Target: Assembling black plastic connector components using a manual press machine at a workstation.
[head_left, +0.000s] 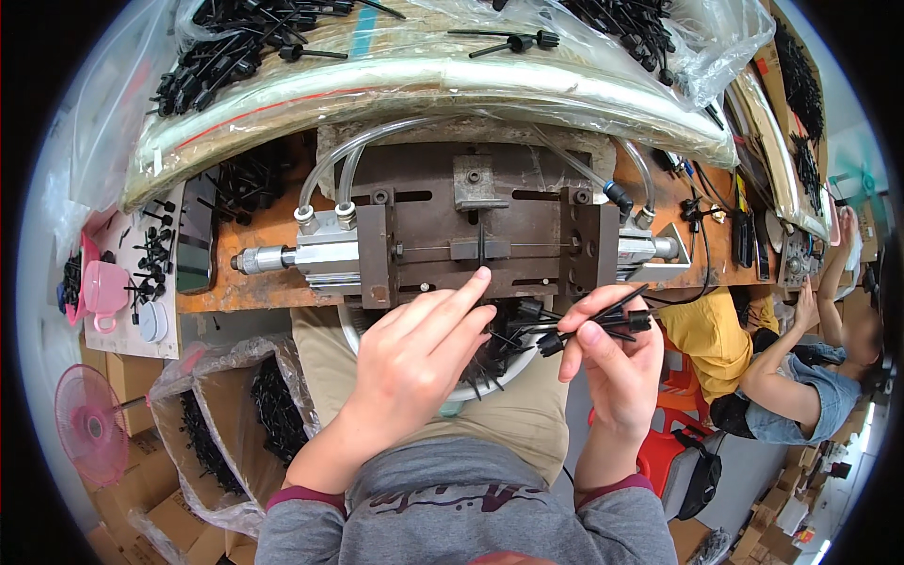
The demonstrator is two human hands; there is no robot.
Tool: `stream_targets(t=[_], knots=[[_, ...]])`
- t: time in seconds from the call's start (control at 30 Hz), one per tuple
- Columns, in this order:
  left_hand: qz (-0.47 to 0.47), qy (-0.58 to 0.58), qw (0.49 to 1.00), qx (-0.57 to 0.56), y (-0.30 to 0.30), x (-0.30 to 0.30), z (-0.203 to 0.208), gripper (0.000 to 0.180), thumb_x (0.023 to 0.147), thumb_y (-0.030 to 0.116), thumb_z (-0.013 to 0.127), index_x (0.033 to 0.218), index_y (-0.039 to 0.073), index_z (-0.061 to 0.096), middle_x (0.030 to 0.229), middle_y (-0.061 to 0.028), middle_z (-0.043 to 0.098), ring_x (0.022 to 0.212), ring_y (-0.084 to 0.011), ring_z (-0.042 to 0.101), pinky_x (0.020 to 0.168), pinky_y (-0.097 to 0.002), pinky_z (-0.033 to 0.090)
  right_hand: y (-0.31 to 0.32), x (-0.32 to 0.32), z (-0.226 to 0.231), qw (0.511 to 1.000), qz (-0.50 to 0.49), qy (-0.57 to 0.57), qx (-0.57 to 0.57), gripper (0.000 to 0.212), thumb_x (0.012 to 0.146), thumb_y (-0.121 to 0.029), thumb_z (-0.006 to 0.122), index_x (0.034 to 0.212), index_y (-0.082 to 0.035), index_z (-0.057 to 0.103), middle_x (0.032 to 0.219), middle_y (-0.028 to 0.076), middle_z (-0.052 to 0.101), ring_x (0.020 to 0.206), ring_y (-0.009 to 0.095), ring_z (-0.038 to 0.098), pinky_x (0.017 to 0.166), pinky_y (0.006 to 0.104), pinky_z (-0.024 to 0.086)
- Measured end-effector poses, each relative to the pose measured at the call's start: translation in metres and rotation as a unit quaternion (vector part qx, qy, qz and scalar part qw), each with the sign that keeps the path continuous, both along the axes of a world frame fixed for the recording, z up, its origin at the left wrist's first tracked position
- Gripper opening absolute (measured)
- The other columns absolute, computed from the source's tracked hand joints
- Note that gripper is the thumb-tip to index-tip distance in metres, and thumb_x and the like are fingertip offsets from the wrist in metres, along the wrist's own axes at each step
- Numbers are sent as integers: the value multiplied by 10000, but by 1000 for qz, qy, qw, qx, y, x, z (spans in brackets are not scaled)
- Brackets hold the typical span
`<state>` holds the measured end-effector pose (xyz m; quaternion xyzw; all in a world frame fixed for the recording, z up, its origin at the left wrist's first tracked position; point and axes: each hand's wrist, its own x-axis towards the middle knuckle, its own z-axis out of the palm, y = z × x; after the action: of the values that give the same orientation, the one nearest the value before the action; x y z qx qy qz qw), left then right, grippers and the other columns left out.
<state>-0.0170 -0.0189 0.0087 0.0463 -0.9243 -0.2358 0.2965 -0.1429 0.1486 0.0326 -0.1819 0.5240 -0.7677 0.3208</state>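
Left hand: loose and stretched out flat, this hand (405, 353) grasps nothing I can see; its index fingertip is at the near end of a single black stem (481, 247), though I cannot tell whether they touch.
Right hand: this one (617, 377) pinches a small bunch of black plastic stems (621, 323) between thumb and fingers, just right of the left hand.
Single stem: lies lengthwise, near to far, across the small block in the middle of the dark metal fixture (433, 179).
Cylinders: a silver one on the left (330, 250), another on the right (643, 248), with clear tubes (325, 172) running from them.
Desk: orange-brown wood (254, 294) beneath the fixture.
Basin: a white rim (520, 365) below the hands, black pieces inside.
Far side: a heap of black stems (212, 71) on the left.
Near left: a plastic-lined carton (226, 405) of black pieces.
Right side: a co-worker (796, 381), seated.
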Motion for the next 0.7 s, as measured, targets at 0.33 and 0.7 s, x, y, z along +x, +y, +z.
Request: stream_targets(t=[0.33, 0.7], knots=[[41, -31, 998, -30, 3, -10, -4, 273, 693, 93, 787, 950, 37, 716, 1206, -102, 684, 682, -170, 667, 614, -269, 510, 0, 4, -2, 999, -38, 5, 22, 104, 909, 23, 618, 989, 20, 553, 850, 210, 690, 515, 160, 614, 477, 251, 492], [-102, 17, 990, 95, 9, 4, 19, 365, 659, 175, 841, 999, 78, 754, 1070, -79, 711, 738, -170, 672, 594, -287, 515, -8, 6, -8, 998, 7, -36, 56, 130, 884, 28, 665, 977, 21, 575, 804, 144, 691, 502, 117, 603, 456, 219, 461]])
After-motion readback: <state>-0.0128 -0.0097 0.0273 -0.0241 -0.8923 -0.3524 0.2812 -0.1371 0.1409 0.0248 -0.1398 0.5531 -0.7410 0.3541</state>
